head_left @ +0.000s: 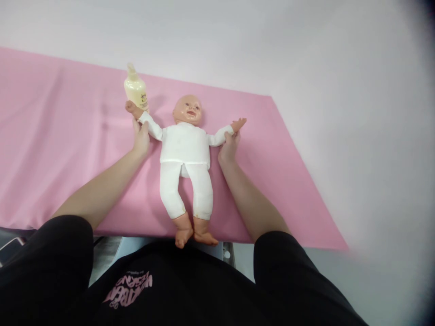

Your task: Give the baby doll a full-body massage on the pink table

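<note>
- Pink cloth sheet spread flat over the counter, lightly creased, lying under both hands and reaching well out to either side of them.
- Soft-bodied baby doll in white long-sleeved top and white leggings lying face up on the sheet between the two hands, bald plastic head away from the person, bare plastic feet hanging just over the near edge of the sheet.
- Left hand closed around the doll's sleeved forearm on that side, fingers wrapped at the wrist, holding the arm stretched outward and slightly raised.
- Right hand pinching the doll's other sleeved forearm just below its plastic hand, thumb and fingers pressed together on the cuff, arm pulled out to the side.
- Pale yellow plastic lotion bottle with a pump top standing upright on the sheet just beyond the left hand, right behind the doll's raised fist; touching or not, cannot tell.
- Black short sleeves and a black shirt with pink lettering at the near edge, below both forearms.
- Dark phone-like slab low beside the left elbow, off the sheet, partly cut off.
</note>
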Demonstrator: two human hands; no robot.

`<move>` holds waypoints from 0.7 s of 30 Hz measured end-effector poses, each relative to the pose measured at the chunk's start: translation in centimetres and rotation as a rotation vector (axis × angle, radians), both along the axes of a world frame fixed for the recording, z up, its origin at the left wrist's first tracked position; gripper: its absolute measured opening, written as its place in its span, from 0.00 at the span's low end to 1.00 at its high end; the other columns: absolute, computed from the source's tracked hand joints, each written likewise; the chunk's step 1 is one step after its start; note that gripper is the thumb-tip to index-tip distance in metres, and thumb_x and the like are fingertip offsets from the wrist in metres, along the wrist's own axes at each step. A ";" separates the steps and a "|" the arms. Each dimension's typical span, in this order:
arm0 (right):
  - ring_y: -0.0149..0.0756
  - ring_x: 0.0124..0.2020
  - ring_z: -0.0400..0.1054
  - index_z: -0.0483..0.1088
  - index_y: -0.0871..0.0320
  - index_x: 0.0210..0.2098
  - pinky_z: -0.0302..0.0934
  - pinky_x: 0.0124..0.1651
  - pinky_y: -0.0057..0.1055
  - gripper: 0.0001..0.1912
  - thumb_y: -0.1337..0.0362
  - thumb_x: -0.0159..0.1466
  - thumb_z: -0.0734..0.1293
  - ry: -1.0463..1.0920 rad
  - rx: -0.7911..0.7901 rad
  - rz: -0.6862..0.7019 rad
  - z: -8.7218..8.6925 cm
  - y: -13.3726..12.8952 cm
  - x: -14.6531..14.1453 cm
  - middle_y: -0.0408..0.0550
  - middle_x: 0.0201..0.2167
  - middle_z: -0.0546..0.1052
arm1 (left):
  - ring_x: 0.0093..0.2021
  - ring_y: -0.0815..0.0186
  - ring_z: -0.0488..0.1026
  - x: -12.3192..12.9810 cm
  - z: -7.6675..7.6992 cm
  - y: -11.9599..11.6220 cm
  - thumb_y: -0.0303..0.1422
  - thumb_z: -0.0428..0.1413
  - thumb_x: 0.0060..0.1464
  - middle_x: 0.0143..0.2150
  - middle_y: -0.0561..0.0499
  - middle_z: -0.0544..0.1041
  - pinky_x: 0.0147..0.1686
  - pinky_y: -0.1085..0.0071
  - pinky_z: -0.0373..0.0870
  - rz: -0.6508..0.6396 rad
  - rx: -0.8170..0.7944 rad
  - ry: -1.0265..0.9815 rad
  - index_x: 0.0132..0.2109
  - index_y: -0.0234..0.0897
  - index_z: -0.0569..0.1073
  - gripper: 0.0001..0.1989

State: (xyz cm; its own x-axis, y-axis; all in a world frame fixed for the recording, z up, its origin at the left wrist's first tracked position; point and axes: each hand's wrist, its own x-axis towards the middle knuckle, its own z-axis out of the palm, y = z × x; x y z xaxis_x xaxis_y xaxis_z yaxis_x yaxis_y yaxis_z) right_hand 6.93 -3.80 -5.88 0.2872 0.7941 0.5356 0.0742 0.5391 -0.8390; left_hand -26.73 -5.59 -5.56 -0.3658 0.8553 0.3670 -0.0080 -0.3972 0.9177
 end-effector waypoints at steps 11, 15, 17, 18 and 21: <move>0.46 0.63 0.70 0.70 0.50 0.57 0.60 0.73 0.53 0.25 0.59 0.60 0.69 -0.322 -0.016 0.211 1.4 -2.8 -1.7 0.50 0.59 0.77 | 0.69 0.47 0.69 2.4 2.8 -3.0 0.53 0.60 0.62 0.66 0.39 0.75 0.74 0.46 0.57 -0.234 0.177 0.637 0.66 0.42 0.73 0.32; 0.47 0.62 0.70 0.73 0.51 0.55 0.59 0.73 0.53 0.23 0.64 0.59 0.67 -0.425 0.021 0.242 1.5 -3.0 -1.8 0.49 0.56 0.79 | 0.67 0.46 0.70 2.6 3.4 -3.4 0.48 0.59 0.63 0.65 0.41 0.76 0.73 0.45 0.59 -0.244 0.176 0.720 0.65 0.43 0.75 0.27; 0.47 0.62 0.70 0.72 0.51 0.56 0.60 0.72 0.53 0.25 0.64 0.59 0.66 -0.406 0.017 0.230 1.4 -3.0 -1.8 0.50 0.56 0.79 | 0.67 0.46 0.70 2.6 3.3 -3.4 0.50 0.60 0.62 0.65 0.41 0.76 0.73 0.45 0.58 -0.222 0.161 0.690 0.65 0.43 0.74 0.29; 0.47 0.62 0.70 0.71 0.52 0.57 0.60 0.72 0.53 0.25 0.64 0.59 0.66 -0.390 0.010 0.224 1.4 -2.9 -1.8 0.51 0.57 0.78 | 0.67 0.46 0.70 2.5 3.2 -3.4 0.51 0.61 0.62 0.65 0.40 0.76 0.73 0.45 0.57 -0.215 0.161 0.666 0.65 0.43 0.74 0.30; 0.47 0.63 0.69 0.66 0.52 0.60 0.60 0.72 0.53 0.28 0.63 0.60 0.66 -0.312 -0.012 0.196 1.1 -2.8 -1.7 0.53 0.60 0.75 | 0.71 0.45 0.66 2.3 2.6 -3.0 0.57 0.61 0.61 0.68 0.37 0.72 0.75 0.46 0.54 -0.183 0.181 0.562 0.67 0.41 0.70 0.36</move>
